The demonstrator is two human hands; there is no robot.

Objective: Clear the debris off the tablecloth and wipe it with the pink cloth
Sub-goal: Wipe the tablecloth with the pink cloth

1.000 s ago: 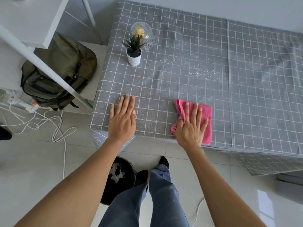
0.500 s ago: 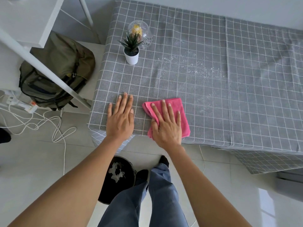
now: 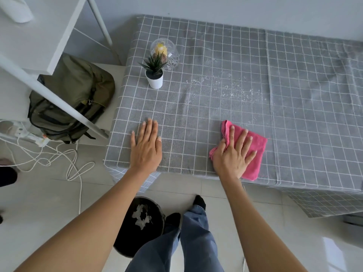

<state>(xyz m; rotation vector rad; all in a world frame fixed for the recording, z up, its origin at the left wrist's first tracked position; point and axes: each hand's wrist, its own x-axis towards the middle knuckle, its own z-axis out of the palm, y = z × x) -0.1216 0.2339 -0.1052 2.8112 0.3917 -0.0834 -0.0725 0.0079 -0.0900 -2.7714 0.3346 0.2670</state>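
Fingers of the right hand [image 3: 232, 156] lie spread flat on the pink cloth [image 3: 253, 152]; the left hand [image 3: 146, 148] presses open-palmed on the tablecloth [image 3: 216, 107].

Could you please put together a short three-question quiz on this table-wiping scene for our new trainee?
1. True or false: the left hand lies flat on the tablecloth.
2. What does the right hand press on?
A. the plant
B. the cloth
C. the backpack
3. Fill in: white crumbs lie on the tablecloth, ______ from the person than the cloth.

Key:
1. True; its fingers are straight, palm down.
2. B; the cloth is near the front edge.
3. Farther; the crumbs are toward the middle of the tablecloth.
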